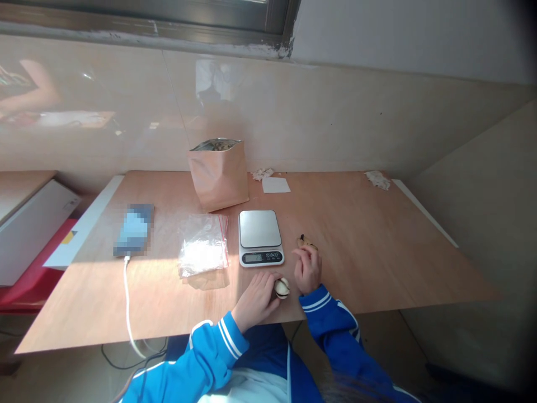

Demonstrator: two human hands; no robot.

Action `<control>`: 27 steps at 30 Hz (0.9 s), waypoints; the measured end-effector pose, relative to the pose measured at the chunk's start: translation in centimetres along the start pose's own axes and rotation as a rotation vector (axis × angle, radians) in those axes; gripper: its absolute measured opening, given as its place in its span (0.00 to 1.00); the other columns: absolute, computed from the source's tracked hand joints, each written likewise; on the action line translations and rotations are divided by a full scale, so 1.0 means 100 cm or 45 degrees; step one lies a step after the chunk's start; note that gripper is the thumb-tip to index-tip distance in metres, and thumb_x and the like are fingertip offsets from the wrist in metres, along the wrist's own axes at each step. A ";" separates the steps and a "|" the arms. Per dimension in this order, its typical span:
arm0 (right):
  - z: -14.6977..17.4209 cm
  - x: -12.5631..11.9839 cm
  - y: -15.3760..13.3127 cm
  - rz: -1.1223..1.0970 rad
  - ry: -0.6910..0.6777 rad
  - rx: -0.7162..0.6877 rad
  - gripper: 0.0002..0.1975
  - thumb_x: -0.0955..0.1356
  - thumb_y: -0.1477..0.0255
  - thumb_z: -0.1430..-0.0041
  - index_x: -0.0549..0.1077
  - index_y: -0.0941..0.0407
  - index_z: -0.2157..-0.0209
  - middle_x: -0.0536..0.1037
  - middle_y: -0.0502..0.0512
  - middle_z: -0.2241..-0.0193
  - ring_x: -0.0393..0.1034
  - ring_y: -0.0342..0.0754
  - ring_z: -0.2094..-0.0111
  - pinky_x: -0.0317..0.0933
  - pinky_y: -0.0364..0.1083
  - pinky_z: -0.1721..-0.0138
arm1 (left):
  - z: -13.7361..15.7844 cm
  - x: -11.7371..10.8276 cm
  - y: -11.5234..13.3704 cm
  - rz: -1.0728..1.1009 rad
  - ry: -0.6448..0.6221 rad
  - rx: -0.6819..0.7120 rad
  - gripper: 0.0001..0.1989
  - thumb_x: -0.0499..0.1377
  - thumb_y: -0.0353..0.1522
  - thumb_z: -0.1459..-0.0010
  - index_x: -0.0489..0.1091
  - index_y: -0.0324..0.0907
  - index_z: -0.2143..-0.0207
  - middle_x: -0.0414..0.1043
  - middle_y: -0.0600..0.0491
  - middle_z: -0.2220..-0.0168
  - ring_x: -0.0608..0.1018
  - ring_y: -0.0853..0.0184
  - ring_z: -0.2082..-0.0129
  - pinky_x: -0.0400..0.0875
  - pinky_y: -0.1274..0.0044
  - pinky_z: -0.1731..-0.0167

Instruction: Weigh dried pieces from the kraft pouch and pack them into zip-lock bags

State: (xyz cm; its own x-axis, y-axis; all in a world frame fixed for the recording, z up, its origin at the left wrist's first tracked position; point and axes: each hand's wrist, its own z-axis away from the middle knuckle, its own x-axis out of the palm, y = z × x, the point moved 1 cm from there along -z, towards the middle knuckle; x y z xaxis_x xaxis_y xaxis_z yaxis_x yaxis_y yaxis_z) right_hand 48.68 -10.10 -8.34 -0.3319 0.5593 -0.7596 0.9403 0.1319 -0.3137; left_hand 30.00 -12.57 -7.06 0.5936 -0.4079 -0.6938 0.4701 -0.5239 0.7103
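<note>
My left hand (258,295) rests at the table's near edge, its fingers and thumb closed around a small round cream-coloured thing with dark edges (282,288); its exact kind is unclear. To the right, my right hand (308,271) is curled, fingertips bent inward. Just beyond its fingers, seemingly touching them, lies a small yellow-brown thing with a dark tip (307,242). Whether the fingers grip it is hidden. A digital kitchen scale (260,229) with a steel plate and lit display stands ahead of both hands.
Clear zip bags (203,249) lie left of the scale. Behind them stands an open brown paper pouch (220,176) with small pieces inside. A blurred phone (134,229) trails a white cable (128,302). White paper (276,185) and crumpled tissue (378,179) lie near the wall.
</note>
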 end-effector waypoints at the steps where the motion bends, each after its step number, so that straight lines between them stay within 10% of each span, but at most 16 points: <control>1: 0.000 0.000 0.002 0.005 0.089 0.089 0.17 0.57 0.78 0.39 0.76 0.54 0.60 0.71 0.62 0.56 0.67 0.54 0.56 0.62 0.54 0.54 | 0.000 0.000 0.001 0.000 0.006 0.006 0.20 0.56 0.32 0.41 0.58 0.43 0.46 0.67 0.46 0.52 0.70 0.57 0.51 0.66 0.65 0.50; 11: -0.002 0.018 0.010 0.151 -0.163 0.249 0.19 0.61 0.67 0.36 0.71 0.51 0.46 0.63 0.64 0.41 0.60 0.61 0.45 0.59 0.59 0.51 | 0.002 0.004 0.003 -0.095 0.042 -0.006 0.19 0.55 0.35 0.39 0.60 0.43 0.46 0.66 0.46 0.53 0.70 0.57 0.52 0.67 0.64 0.52; 27: -0.002 -0.039 0.086 -0.510 0.396 0.751 0.26 0.70 0.60 0.48 0.70 0.60 0.50 0.76 0.68 0.53 0.72 0.55 0.54 0.67 0.54 0.55 | -0.112 0.029 0.040 -0.514 0.152 -0.109 0.13 0.54 0.31 0.40 0.64 0.39 0.52 0.66 0.45 0.55 0.68 0.57 0.54 0.64 0.66 0.55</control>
State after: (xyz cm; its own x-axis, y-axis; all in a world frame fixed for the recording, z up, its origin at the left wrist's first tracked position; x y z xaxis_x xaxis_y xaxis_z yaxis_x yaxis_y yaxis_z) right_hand 58.13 -10.96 -7.93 -0.5193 0.7765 -0.3569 0.5288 -0.0360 -0.8480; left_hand 40.98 -7.50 -4.90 0.4200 -0.0908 -0.9030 0.7297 -0.5578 0.3954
